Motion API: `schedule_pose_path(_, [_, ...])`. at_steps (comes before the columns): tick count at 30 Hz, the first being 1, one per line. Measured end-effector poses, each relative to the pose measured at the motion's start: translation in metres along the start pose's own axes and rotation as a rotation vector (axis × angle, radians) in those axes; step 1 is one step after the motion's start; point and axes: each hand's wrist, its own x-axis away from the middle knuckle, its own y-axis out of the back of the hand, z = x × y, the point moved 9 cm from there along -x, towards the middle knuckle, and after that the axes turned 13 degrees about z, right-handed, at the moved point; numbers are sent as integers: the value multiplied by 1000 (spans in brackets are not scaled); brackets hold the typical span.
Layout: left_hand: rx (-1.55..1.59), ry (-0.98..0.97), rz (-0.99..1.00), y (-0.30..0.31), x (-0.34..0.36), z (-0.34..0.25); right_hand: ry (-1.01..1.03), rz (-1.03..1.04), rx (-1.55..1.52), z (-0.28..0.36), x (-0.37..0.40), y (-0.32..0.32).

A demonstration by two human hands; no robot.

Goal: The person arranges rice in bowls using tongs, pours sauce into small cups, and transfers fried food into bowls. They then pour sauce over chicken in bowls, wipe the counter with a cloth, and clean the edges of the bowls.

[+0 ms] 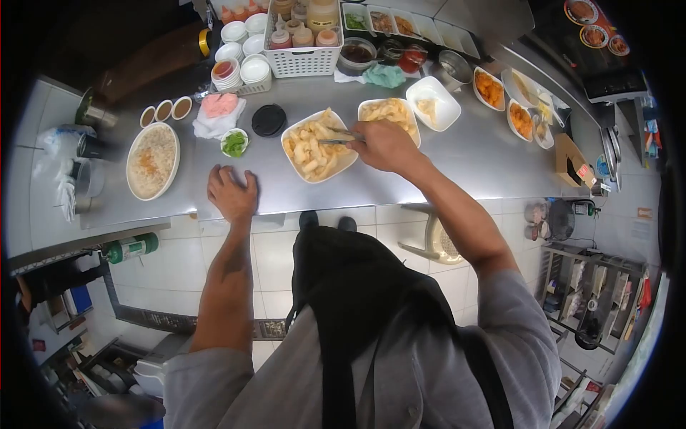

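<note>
My right hand (386,146) is closed round metal tongs (340,136), whose tips reach over a white bowl (348,166) filled with pale yellow food pieces (312,149). Behind that hand, a second white bowl (413,114) holds similar food. My left hand (232,194) rests on the steel counter (275,200) near its front edge, fingers apart and holding nothing. Just beyond it sits a small cup of chopped greens (234,144). A round black lid (269,120) lies between the greens and the first bowl.
An oval dish of rice (153,161) and small sauce cups (163,110) stand left. Behind are a bottle basket (304,63) and stacked white bowls (255,69). A nearly emptied white bowl (444,107) and orange food bowls (489,89) stand right.
</note>
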Motion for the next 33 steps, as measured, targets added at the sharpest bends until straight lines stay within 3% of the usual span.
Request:
schedule_pose_path(6, [19,-6,2,-1,1,1,40,-89,-16,-7,2,52])
schedule_pose_path(8, [18,-2,11,0,0,0,-50,-61,-340,-22,13,76])
schedule_pose_path(9, [13,4,3,0,1,2,-57,-68,-338,-27,22,88])
schedule_pose_path(12, [2,6,-8,0,-1,0,-241,-251,-210,-71,58,134])
schedule_pose_path(15, [-23,0,-3,-1,1,-3,-381,-267,-32,-121,78,154])
schedule_pose_path(17, [-38,-11,-7,-2,-1,-3,-411,-250,10,-166,62,142])
schedule_pose_path(19, [-50,3,-2,-3,0,-1,-581,-285,423,-193,41,128])
schedule_pose_path(20, [-52,5,-3,-3,1,-2,-584,-288,422,-200,35,122])
schedule_pose_path(23, [-36,9,3,-5,0,0,-556,-275,320,-197,28,124])
schedule_pose_path(25, [-32,-2,-5,-6,-1,-2,-403,-398,99,-141,59,132])
schedule_pose_path(26, [-27,-13,-16,-3,0,-1,-366,-284,-9,-127,61,122])
schedule_pose_path(29, [-33,-1,-11,-3,-1,-1,-280,-212,-64,-90,67,91])
schedule_pose_path(33, [-34,8,-2,-1,-1,-3,-352,-166,33,-107,74,74])
